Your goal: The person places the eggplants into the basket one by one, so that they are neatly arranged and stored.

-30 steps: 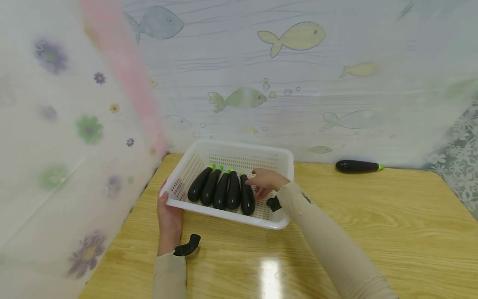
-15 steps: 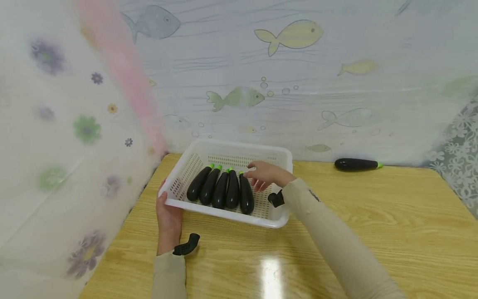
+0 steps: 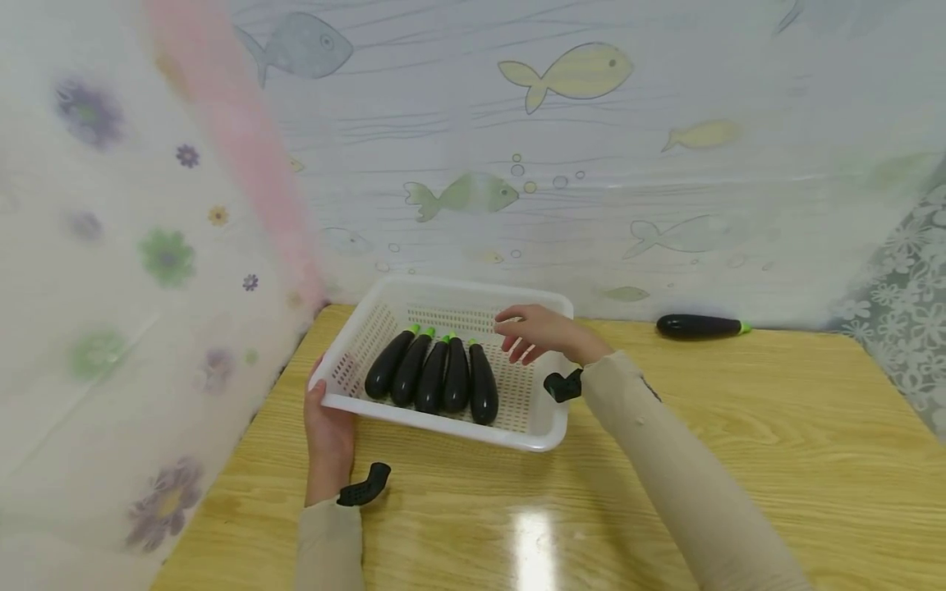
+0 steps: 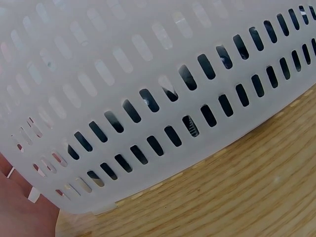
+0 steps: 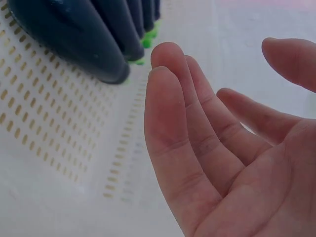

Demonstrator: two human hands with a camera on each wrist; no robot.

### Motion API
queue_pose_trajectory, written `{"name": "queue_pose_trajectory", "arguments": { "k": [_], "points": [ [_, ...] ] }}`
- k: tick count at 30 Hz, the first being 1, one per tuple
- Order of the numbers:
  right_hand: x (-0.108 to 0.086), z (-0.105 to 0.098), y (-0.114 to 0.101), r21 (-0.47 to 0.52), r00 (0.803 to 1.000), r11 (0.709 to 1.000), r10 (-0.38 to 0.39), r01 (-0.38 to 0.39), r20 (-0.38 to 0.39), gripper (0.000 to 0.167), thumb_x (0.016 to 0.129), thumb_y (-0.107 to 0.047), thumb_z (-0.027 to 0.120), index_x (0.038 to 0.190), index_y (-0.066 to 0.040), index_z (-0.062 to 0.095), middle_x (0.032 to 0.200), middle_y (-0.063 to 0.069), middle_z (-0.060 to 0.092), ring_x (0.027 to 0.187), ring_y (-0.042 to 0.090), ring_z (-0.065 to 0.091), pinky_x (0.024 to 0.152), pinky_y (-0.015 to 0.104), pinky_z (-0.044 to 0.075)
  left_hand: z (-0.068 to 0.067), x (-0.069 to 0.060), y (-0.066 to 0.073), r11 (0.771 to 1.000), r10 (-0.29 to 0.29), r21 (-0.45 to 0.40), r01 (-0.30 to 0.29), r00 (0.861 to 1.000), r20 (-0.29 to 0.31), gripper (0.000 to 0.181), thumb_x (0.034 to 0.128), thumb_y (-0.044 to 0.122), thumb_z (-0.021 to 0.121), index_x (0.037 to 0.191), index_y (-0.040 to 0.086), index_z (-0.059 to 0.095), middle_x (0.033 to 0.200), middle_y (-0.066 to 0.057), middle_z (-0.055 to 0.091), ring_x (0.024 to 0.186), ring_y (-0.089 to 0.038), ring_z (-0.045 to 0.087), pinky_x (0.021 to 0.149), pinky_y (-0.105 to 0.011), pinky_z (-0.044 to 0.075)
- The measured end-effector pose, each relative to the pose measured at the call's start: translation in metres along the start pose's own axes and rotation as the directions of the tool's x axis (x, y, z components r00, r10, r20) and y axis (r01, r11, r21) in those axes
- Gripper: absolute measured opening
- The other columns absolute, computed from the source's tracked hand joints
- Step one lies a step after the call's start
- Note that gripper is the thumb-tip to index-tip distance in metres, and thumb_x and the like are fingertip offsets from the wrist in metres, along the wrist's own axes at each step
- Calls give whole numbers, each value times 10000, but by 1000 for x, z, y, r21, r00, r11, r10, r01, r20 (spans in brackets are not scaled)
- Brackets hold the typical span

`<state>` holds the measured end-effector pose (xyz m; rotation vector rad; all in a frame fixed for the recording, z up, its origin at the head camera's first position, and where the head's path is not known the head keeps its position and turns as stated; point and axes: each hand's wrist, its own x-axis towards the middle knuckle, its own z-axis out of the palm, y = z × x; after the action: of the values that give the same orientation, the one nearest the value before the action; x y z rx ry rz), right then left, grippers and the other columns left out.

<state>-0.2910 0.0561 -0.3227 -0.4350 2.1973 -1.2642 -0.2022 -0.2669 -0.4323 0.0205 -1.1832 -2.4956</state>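
Note:
A white perforated plastic basket (image 3: 436, 423) sits on the table with several dark eggplants (image 3: 484, 387) side by side in it, green stem ends to the back. My left hand (image 3: 330, 439) grips its front left corner, thumb on the rim; the left wrist view shows that hand (image 4: 24, 207) against the slotted wall (image 4: 153, 118). Over the basket's right half hovers my right hand (image 3: 547, 330), holding nothing. In the right wrist view this hand (image 5: 232, 158) has its thumb and fingers spread apart, clear of the nearest eggplant (image 5: 74, 39).
Another eggplant (image 3: 698, 327) lies at the back right of the wooden table (image 3: 739, 427), by the wall covering (image 3: 458, 131) printed with fish. A flower-printed sheet (image 3: 111, 328) borders the left side. Bare tabletop extends right and in front of the basket.
My right hand has risen from beside the rightmost eggplant and drawn back to the right, away from it. My left hand keeps its hold on the basket corner.

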Motion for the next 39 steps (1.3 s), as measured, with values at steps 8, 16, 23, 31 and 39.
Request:
{"name": "queue_pose_trajectory", "arguments": {
  "k": [8, 16, 23, 31, 39],
  "points": [
    [-11, -18, 3, 42, 992, 993, -111, 114, -67, 491, 897, -398, 476, 1326, -179, 383, 1031, 125, 596, 894, 308, 599, 724, 392, 475, -2, 3, 11, 999, -3, 54, 4, 1000, -21, 484, 896, 322, 429, 1350, 186, 333, 1364, -44, 313, 1220, -211, 287, 973, -405, 214],
    [-32, -32, 36, 182, 940, 943, -228, 278, -255, 451, 905, -369, 475, 1305, -169, 416, 1052, 157, 555, 875, 286, 579, 705, 398, 468, 0, 2, 12, 998, -36, 54, 39, 998, -58, 473, 900, 331, 410, 1346, 198, 323, 1367, -22, 304, 1230, -190, 273, 980, -402, 199],
    [-47, -42, 82, 280, 900, 905, -200, 321, -387, 446, 908, -364, 466, 1311, -180, 415, 1092, 165, 527, 928, 315, 546, 759, 443, 439, -4, -4, 8, 996, -43, 76, 49, 996, -78, 473, 906, 344, 392, 1352, 210, 307, 1370, -14, 292, 1232, -187, 267, 988, -407, 201],
    [-76, -72, 127, 217, 778, 920, -131, 327, -615, 460, 909, -386, 437, 1309, -158, 429, 1240, 163, 443, 971, 245, 528, 721, 326, 467, -2, -13, 1, 992, -71, 98, 76, 996, -57, 465, 919, 334, 351, 1360, 206, 282, 1376, -16, 290, 1236, -182, 273, 985, -400, 215],
    [-83, -86, 145, 197, 716, 961, -1, 194, -698, 574, 887, -473, 414, 1373, -177, 344, 1373, 142, 305, 1142, 255, 390, 931, 475, 305, 3, -5, 2, 994, -41, 103, 46, 998, -47, 467, 920, 339, 354, 1359, 194, 293, 1366, -24, 297, 1229, -184, 278, 984, -382, 218]
  ]
}}
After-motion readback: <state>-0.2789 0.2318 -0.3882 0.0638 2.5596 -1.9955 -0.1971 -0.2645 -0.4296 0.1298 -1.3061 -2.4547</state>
